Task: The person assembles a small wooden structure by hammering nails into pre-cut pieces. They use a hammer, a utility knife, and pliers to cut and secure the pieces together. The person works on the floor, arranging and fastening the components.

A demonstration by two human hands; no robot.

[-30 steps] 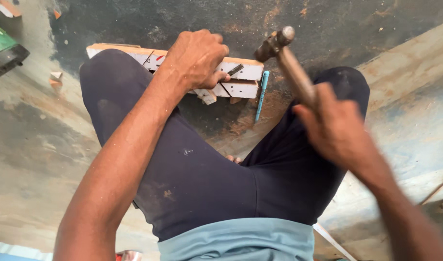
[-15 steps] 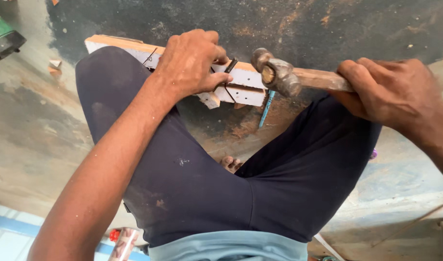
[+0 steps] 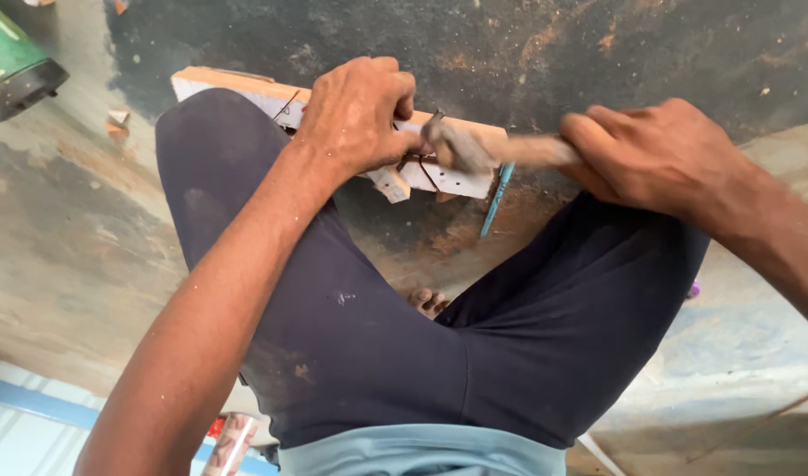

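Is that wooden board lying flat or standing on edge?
Flat: the wooden board lies face up on the floor, pinned under the left hand, while the right hand swings a hammer.

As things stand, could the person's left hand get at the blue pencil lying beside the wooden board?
Probably yes: the left hand rests on the wooden board, the blue pencil lies uncovered nearby, though the hammer swings between them.

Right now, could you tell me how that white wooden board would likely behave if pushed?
The white wooden board looks stiff and flat, so it would probably slide, not roll. The left hand pressing it should keep it steady. The hammer in the right hand might jolt it.
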